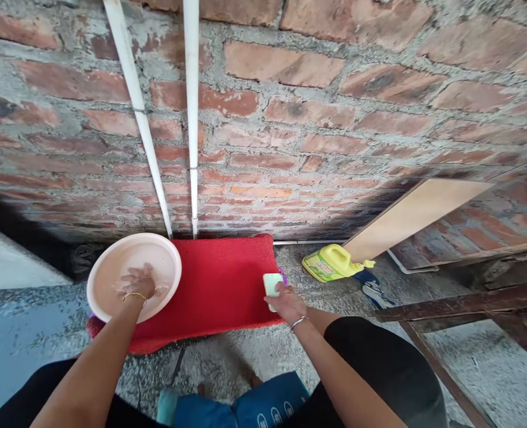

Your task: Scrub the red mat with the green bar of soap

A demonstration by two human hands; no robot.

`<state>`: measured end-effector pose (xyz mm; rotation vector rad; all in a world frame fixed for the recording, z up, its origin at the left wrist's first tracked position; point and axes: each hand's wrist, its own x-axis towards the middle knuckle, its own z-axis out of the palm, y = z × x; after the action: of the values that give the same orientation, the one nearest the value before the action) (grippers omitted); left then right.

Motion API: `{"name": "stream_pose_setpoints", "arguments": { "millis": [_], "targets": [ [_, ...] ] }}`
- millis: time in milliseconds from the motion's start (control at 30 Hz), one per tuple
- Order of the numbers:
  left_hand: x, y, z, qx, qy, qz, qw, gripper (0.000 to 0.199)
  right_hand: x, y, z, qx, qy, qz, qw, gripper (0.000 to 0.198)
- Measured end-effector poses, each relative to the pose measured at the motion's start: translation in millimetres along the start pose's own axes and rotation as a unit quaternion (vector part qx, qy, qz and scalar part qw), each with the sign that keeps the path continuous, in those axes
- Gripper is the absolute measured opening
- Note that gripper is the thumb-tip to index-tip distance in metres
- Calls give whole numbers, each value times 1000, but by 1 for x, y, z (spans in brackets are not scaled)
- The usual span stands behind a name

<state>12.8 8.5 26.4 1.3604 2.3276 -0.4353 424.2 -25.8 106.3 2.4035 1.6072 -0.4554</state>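
Observation:
A pale pink plastic basin (97,267) stands at the left end of a bench or low table covered with red cloth (225,282). My left hand (139,284) is in the water inside the basin, fingers spread, with nothing seen in them. Over the right end of the red cloth, my right hand (289,303) grips a flat, pale green rectangular piece (273,283) with rounded corners. Its exact kind is unclear. A bangle circles each wrist.
A yellow jug (330,263) stands on the concrete floor to the right, near a leaning board (417,214). Behind the cloth rises a brick wall (281,137) with two white pipes (192,119). Blue fabric (245,404) lies between my legs.

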Motion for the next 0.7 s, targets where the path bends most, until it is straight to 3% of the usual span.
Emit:
{"name": "stream_pose_setpoints", "arguments": {
  "millis": [133, 233, 367, 433, 533, 700],
  "targets": [
    [-3, 1, -5, 13, -2, -7, 1000, 103, -59, -81, 26, -5, -113, -166, 980, 38],
    [-4, 0, -7, 22, 3, -8, 1000, 95, -104, -138, 51, 10, -136, -293, 946, 37],
    [-6, 0, -10, 34, -3, -2, 999, 98, -136, -183, 75, 2, -139, -361, 922, 38],
    [-7, 0, -12, 35, -10, 1, 999, 102, -137, -188, 81, -12, -139, -374, 917, 38],
    [-7, 2, -14, 36, -12, -1, 999, 101, -125, -173, 81, -23, -142, -360, 922, 36],
    [-6, 4, -14, 22, -26, -16, 999, 103, -85, -105, 62, -45, -142, -260, 954, 39]
  ]
}}
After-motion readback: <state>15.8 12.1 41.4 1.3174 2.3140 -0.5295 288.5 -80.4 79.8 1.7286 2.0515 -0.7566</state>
